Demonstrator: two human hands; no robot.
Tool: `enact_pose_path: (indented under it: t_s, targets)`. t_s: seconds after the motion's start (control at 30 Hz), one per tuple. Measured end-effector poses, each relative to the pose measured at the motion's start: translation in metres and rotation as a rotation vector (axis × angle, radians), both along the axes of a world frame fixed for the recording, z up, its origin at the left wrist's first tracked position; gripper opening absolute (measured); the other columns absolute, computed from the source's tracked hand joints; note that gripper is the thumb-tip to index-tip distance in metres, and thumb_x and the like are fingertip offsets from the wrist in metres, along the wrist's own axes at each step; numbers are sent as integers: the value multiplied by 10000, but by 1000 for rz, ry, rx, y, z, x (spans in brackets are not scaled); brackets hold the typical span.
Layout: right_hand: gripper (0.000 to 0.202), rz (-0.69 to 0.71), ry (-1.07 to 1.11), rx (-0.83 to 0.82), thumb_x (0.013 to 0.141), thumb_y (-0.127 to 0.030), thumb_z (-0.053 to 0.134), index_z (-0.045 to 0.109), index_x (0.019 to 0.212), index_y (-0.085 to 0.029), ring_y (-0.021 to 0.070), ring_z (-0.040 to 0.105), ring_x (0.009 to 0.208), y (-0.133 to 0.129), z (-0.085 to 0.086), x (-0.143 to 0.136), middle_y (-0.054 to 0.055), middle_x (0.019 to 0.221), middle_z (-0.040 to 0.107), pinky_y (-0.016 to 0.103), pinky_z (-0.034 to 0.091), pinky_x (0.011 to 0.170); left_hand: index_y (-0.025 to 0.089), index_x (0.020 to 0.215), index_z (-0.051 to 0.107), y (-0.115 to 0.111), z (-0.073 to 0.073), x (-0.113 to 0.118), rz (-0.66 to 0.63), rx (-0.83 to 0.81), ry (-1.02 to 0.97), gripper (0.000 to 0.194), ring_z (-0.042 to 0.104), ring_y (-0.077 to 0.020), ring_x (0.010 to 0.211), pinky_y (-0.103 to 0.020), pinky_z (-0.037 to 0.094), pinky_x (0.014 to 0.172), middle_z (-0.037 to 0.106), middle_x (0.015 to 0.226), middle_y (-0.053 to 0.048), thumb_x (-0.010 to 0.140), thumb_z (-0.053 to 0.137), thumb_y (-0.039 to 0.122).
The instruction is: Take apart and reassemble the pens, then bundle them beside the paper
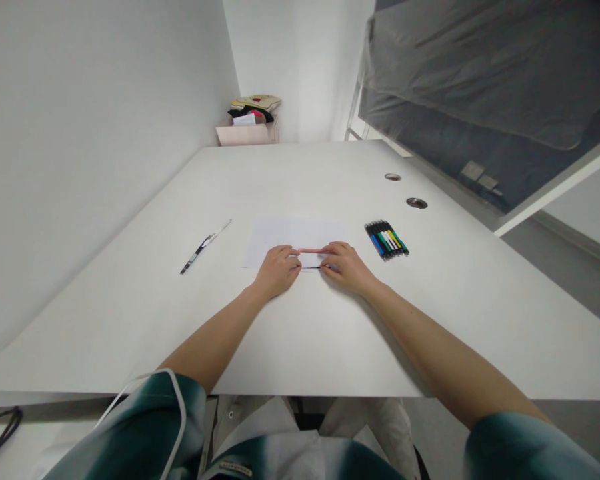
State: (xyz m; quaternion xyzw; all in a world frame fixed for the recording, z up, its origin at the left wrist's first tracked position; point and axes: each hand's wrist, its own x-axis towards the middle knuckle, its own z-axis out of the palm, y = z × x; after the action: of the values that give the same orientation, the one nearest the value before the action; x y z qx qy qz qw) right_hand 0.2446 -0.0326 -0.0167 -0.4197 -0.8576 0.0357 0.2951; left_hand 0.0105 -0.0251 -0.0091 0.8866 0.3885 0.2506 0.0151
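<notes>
A thin pink stick (310,251) spans the gap between my hands over a white sheet of paper (260,243). My left hand (279,270) has its fingertips at the stick's left end. The fingers of my right hand (347,267) are at its right end. Nearer to me, a thin dark strip (312,267) runs between my two thumbs; its kind is too small to tell. Both hands rest low at the paper's near edge, with curled fingers that partly hide what they hold.
On the left lies a black-and-white pen (198,253) with a thin pale rod (223,229) at its tip. A row of several coloured pens (387,241) lies on the right of the white table (300,347). Two cable holes (417,203) sit beyond. A filled box (245,135) stands behind.
</notes>
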Motion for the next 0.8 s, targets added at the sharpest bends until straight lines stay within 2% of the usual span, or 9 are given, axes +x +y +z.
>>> enact_pose_path:
  t_s: [0.3,0.5,0.6,0.7,0.8]
  targets:
    - [138,-6,-11,-7,827,-212,605,742,816,-213,291,510,1112,-2,4,-4,110,1108,663,447,409,911,206,850,697,-2,3,2,-7,-28,-22,114,554,-242,1133,-460,425,1018,687,1094,-61,845,585,189]
    - [170,-6,-103,-74,866,-193,553,723,870,-199,240,576,881,-9,13,-14,79,912,716,383,403,799,205,891,667,-4,7,3,-54,-20,-55,131,555,-233,1125,-454,412,1026,685,1089,-59,866,540,184]
    - [180,22,-123,-76,875,-187,548,725,903,-195,241,574,899,-11,13,-18,82,877,715,372,386,796,197,901,652,-5,7,4,-78,-18,-64,132,562,-219,1109,-435,411,1025,685,1078,-65,881,522,189]
    - [181,36,-113,-69,871,-178,551,727,907,-198,244,569,920,-11,11,-19,86,900,715,375,380,807,195,916,644,-5,7,4,-100,-23,-66,129,569,-214,1095,-422,410,1020,685,1063,-68,883,519,193]
    - [169,16,-90,-52,859,-174,561,724,899,-196,245,559,927,-10,11,-17,95,989,708,378,385,809,190,1039,623,-6,8,3,-91,-36,-76,194,570,-229,1097,-426,414,1012,669,1094,-81,861,554,222]
